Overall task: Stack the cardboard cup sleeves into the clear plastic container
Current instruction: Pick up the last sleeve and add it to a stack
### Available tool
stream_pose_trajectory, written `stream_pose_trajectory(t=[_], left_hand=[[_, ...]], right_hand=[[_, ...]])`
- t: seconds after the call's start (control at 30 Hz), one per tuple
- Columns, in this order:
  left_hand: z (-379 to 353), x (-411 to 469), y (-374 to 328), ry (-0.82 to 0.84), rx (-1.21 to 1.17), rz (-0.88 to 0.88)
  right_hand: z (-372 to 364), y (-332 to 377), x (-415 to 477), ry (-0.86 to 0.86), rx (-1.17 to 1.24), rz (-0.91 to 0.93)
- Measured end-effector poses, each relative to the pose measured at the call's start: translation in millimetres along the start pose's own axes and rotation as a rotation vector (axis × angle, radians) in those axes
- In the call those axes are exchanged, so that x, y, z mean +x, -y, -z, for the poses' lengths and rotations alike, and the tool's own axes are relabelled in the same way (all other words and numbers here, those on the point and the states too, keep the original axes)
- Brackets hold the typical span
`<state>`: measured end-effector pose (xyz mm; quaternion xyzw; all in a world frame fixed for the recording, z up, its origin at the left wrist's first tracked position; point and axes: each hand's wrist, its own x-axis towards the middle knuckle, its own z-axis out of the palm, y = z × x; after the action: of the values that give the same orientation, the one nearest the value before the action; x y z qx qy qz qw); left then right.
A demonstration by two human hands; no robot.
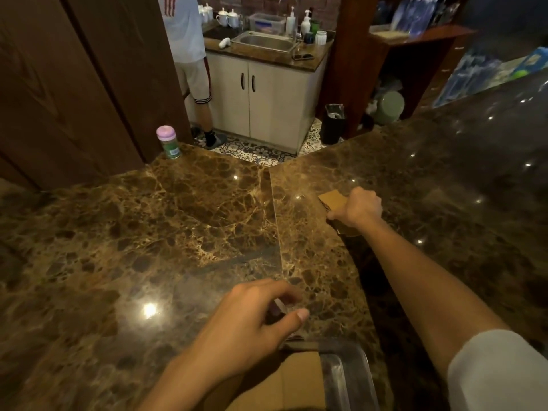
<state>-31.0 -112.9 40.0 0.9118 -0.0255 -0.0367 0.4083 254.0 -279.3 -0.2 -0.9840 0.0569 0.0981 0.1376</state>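
On the marble counter I see my right hand stretched out & clamped on a sleeve stack far from me, left hand w/ fingers curled at the rim of the container near me, sleeves inside.

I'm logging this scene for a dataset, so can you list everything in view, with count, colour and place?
cardboard cup sleeves: one stack, tan, far right of counter, under right hand
clear plastic container: one, near edge, cardboard inside
marble counter: one, brown
bottle: one, green with pink cap, far left of counter
sink: one, steel, background
white cabinet: one, below sink
bin: one, black, on floor
another person: one, standing by sink
left hand: at container rim
right hand: on sleeves
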Motion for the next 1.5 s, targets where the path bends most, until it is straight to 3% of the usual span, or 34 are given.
stream_pose_trajectory(t=[0.07, 0.13, 0.27, 0.37, 0.5, 0.67, 0.77, 0.87, 1.03, 1.17, 1.43, 1.5], left_hand=[[-1, 4, 2, -0.049, -0.092, 0.039], [-1, 10, 6, -0.123, -0.262, 0.111], [9, 25, -2, -0.248, -0.889, 0.345], [13, 33, -7, -0.178, -1.154, 0.471], [14, 30, -11, -0.182, -1.287, 0.435], [12, 24, -9, -0.234, -1.406, 0.369], [9, 25, -5, -0.293, -1.271, 0.309], [5, 26, -7, -0.331, -1.213, 0.362], [13, 25, -9, -0.163, -1.306, 0.524], [15, 26, -9, -0.025, -1.294, 0.491], [15, 21, -19, -0.047, -1.292, 0.525], [14, 17, -20, -0.039, -1.312, 0.511]], right_hand=[[0, -4, -3, 0.024, 0.102, 0.008], [3, -6, -16, 0.088, 0.373, 0.004], [11, 6, -89, 0.399, 0.804, 0.097], [17, 13, -148, 0.531, 0.9, 0.248], [25, 13, -188, 0.572, 0.934, 0.341], [27, 4, -205, 0.55, 0.845, 0.423], [26, 1, -217, 0.496, 0.693, 0.579], [33, 1, -228, 0.426, 0.43, 0.706], [48, 0, -231, 0.422, -0.002, 0.991], [54, 2, -228, 0.427, -0.044, 1.13], [53, 7, -222, 0.412, 0.047, 1.193], [50, 9, -220, 0.334, 0.08, 1.225]])
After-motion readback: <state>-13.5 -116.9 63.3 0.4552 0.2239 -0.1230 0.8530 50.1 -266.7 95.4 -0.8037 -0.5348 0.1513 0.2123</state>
